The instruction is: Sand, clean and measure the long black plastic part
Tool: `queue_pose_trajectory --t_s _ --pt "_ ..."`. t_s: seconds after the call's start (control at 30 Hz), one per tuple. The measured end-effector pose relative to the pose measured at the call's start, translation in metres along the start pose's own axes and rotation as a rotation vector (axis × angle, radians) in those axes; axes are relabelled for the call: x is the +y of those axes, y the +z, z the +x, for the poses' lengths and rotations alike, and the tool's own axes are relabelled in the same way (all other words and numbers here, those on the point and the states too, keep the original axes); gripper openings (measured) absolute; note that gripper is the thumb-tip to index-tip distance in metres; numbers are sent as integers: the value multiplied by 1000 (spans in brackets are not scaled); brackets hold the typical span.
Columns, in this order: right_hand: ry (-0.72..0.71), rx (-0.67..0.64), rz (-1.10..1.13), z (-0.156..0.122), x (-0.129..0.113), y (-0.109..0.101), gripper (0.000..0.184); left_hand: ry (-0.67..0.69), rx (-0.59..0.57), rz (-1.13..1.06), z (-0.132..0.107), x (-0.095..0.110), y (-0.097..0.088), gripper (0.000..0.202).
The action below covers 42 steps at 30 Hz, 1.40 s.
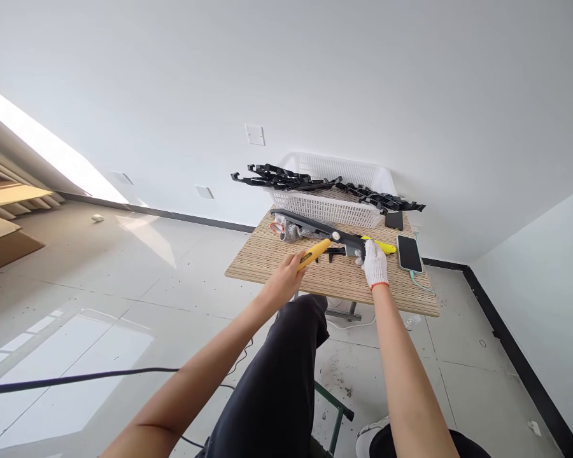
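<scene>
The bare left hand (288, 275) is closed around a yellow tool (315, 253), its far end close to a long black part (312, 224). The gloved right hand (375, 261) grips this part at its right end, above the bench (262, 261). Behind, a white basket (329, 208) carries more black pieces (286, 178); a phone (409, 254) lies at right.
</scene>
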State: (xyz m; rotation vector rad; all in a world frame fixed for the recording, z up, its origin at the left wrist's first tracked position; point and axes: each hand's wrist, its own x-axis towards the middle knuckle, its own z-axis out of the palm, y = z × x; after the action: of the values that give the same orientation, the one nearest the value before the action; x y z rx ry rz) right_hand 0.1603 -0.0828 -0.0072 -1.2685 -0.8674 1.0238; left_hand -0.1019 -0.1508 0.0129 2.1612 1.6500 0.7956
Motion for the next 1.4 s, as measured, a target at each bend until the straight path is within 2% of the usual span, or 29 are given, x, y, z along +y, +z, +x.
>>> queue_pose_trajectory --t_s 0.13,0.43,0.6,0.83,1.03,1.13,1.27,1.4 --pt "-7 6 -5 0 0 0 38 40 3 -30 -11 4 5 43" --pt "3 3 28 3 3 1 38 -135 -31 67 -5 -13 -4 45" --pt "-12 -4 30 1 1 0 37 -202 42 57 -10 -13 -12 44" --pt "-7 8 31 3 2 1 39 -165 89 -37 -22 -3 -19 42" --pt "-7 11 20 2 1 1 38 -166 26 -40 -10 5 -1 43" --pt "-14 7 5 -1 -2 2 38 -119 20 -64 -12 7 8 42" --pt "-14 8 -20 -2 -4 1 37 -91 84 -97 -19 11 9 39" --pt "-2 2 -32 -1 -2 0 39 -92 144 -106 -14 13 4 41"
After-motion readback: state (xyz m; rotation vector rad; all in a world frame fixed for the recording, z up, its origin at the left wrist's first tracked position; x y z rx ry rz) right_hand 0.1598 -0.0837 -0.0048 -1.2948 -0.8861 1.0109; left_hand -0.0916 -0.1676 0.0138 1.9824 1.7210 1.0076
